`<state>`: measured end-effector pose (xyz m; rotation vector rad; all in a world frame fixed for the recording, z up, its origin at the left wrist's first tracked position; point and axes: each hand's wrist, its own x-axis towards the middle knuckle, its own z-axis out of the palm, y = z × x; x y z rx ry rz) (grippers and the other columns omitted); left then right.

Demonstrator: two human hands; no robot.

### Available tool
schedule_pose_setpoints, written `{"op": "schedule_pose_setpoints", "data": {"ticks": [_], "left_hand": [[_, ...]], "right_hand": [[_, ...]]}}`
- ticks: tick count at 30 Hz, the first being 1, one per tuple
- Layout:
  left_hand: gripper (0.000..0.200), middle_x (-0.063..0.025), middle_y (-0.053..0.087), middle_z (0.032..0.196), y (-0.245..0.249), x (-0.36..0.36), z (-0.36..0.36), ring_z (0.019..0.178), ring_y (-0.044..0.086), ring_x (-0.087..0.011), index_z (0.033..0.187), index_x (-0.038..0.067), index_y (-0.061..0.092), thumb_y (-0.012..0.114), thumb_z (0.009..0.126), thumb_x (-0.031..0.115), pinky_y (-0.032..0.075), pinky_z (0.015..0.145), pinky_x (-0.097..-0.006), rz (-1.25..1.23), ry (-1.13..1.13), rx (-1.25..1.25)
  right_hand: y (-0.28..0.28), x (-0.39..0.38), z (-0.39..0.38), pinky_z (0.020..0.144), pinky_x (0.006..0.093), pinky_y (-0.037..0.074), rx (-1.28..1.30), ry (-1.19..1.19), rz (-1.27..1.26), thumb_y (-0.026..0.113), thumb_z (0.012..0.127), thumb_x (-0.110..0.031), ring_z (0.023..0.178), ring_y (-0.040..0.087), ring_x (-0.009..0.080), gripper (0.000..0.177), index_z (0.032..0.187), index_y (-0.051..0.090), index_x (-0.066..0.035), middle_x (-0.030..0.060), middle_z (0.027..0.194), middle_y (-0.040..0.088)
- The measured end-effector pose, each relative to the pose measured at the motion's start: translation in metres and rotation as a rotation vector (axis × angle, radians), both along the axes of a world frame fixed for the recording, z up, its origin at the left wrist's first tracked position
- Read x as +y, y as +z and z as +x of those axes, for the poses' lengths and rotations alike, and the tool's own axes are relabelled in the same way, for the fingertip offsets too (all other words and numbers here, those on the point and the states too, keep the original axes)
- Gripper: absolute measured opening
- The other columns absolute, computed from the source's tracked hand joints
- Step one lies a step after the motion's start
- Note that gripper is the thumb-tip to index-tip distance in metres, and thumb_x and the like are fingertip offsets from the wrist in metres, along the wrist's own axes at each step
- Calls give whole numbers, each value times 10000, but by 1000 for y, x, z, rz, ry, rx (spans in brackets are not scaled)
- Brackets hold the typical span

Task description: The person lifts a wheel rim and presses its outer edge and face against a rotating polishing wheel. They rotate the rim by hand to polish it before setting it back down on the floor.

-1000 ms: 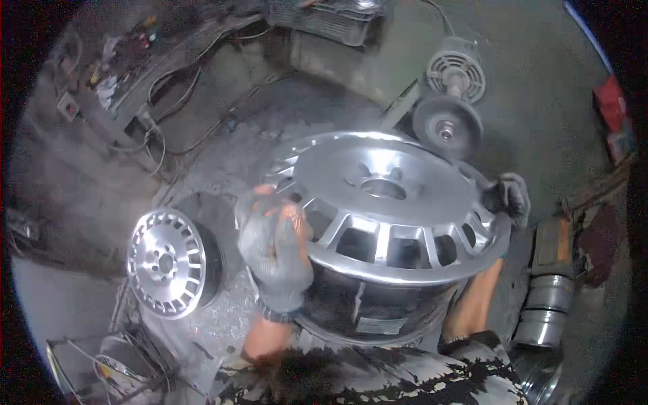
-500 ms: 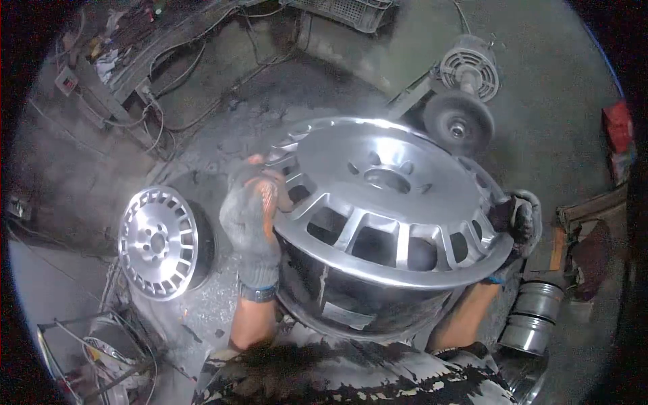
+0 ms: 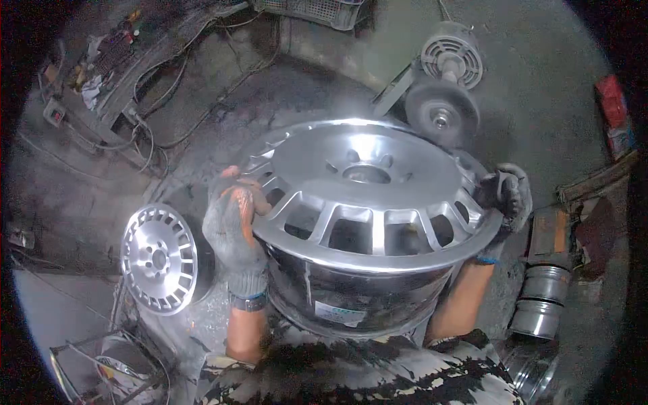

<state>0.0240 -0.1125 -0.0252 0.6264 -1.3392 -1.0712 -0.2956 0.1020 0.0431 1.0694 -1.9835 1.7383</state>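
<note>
A large silver wheel rim (image 3: 324, 179) is held up in front of my body, its spoked face tilted upward, with a pale label on its dark barrel. My left hand (image 3: 236, 219), in a grey and orange glove, grips its left edge with fingers wrapped through the openings. On the right edge, my right hand (image 3: 507, 199) in a dirty glove is closed round the rim. Just beyond the rim's far edge is a round buffing wheel (image 3: 442, 115), mounted on a motor (image 3: 452, 54); its blurred surface looks dark grey.
A second silver rim (image 3: 159, 258) leans on the left. Cables and a bench (image 3: 121, 74) are at the upper left, a crate (image 3: 317, 12) at the top. Shiny metal cylinders (image 3: 540, 300) lie at the lower right, and a red object (image 3: 611, 101) is at the far right.
The large rim and both hands appear slightly further left, and the rim's face looks a little flatter. The camera view has shifted too. Both hands keep their hold.
</note>
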Motion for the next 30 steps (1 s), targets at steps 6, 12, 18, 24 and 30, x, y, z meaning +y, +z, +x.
{"op": "schedule_pose_setpoints", "data": {"ticks": [6,12,18,24,30], "left_hand": [[291,-133,692,917,-4,-4,-4,1074,603,-282,809,-48,711,618,957,185,413,1044,-415,23,52,-65],[363,-162,702,909,-6,3,1,948,653,-273,868,-77,697,525,1014,206,443,1074,-450,-74,24,-100],[358,-189,683,978,-8,13,12,1024,625,-298,869,-70,712,651,914,280,438,1026,-455,-98,-77,-91],[375,-193,672,986,-6,17,9,1018,622,-306,880,-83,706,658,911,287,443,1013,-462,-59,-75,-31],[354,-189,659,1062,-7,13,9,1006,622,-284,889,-73,707,679,905,280,449,983,-425,-55,-48,-50]], "right_hand": [[-8,-6,-18,716,256,506,-70,83,19,626,987,-340,801,613,123,383,1093,664,27,44,897,635],[3,15,2,730,259,514,-113,55,-16,651,973,-343,822,622,137,386,1099,655,22,58,928,642],[7,34,33,586,239,434,-217,28,-162,639,968,-430,666,583,111,473,1075,656,30,82,901,680],[8,31,31,622,248,492,-131,24,-133,633,974,-415,673,593,133,479,1097,615,48,108,902,660],[-29,22,-26,708,275,556,-181,173,-276,575,1011,-239,796,659,176,305,1143,618,33,125,929,679]]}}
